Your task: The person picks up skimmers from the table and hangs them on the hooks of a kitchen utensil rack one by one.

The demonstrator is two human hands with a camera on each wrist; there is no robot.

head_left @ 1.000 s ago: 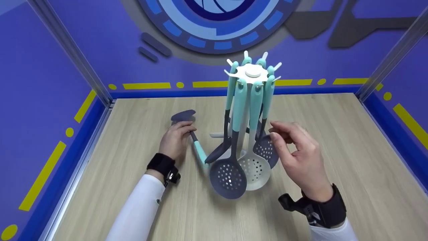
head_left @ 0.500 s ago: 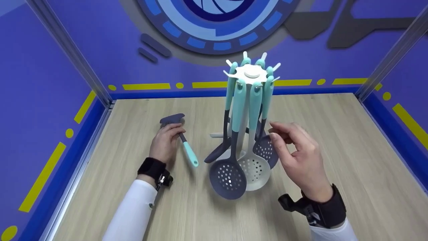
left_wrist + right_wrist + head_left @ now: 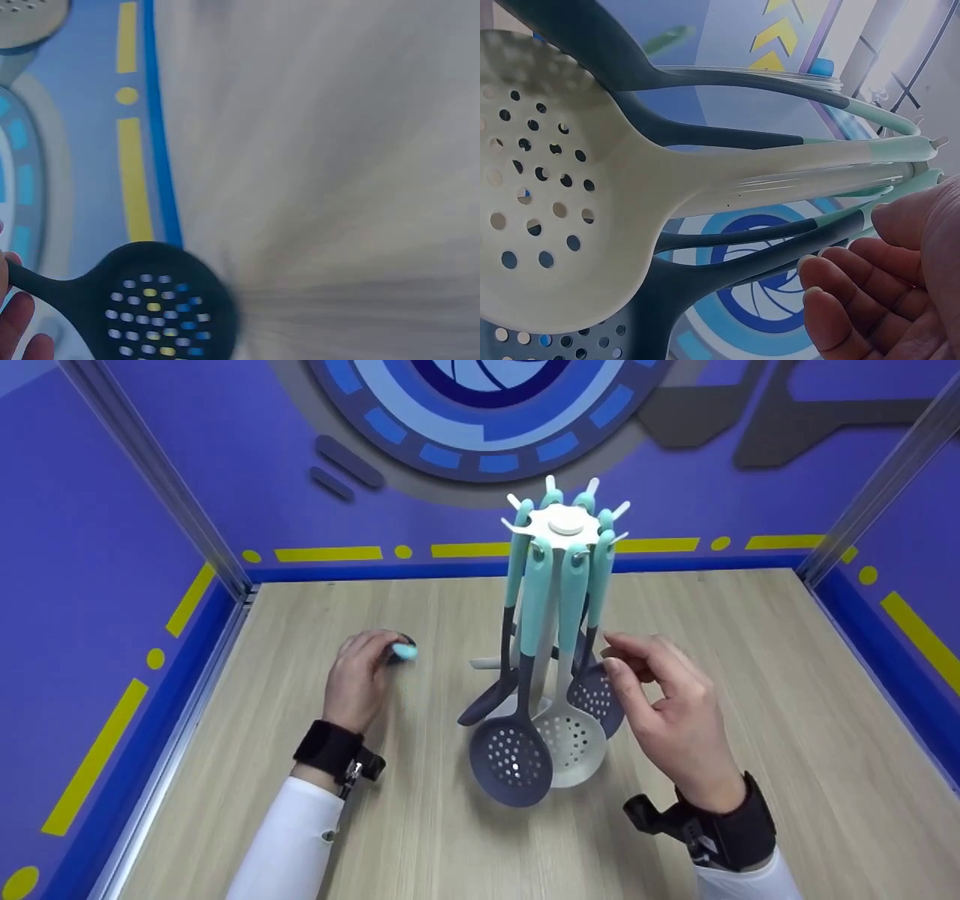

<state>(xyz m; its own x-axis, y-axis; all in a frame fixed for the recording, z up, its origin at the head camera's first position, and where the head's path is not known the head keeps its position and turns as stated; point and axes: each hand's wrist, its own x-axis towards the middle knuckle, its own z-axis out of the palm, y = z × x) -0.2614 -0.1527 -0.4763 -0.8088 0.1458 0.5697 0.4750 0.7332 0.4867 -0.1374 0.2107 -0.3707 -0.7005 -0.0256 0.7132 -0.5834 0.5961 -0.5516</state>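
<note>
In the head view my left hand (image 3: 356, 675) grips a dark slotted turner with a teal handle (image 3: 405, 651), whose end points towards the head camera. The turner's perforated head (image 3: 161, 304) shows in the left wrist view, with fingers (image 3: 16, 319) at its shaft. A white rotary stand (image 3: 566, 526) carries several teal-handled utensils, among them a dark skimmer (image 3: 511, 761), a pale skimmer (image 3: 574, 739) and a dark ladle (image 3: 491, 701). Beside the stand, my right hand (image 3: 667, 705) has loosely bent fingers (image 3: 829, 330) and holds nothing visible. Another dark perforated head (image 3: 592, 690) hangs near its thumb.
The wooden tabletop (image 3: 442, 825) is bounded by a patterned blue back wall (image 3: 420, 514), a left side wall (image 3: 90, 607) and a right side wall (image 3: 892, 540). The stand rises tall between both hands.
My left hand has drawn the turner left, away from the stand, and turned it so the handle end now faces the head camera. The right hand has stayed still.
</note>
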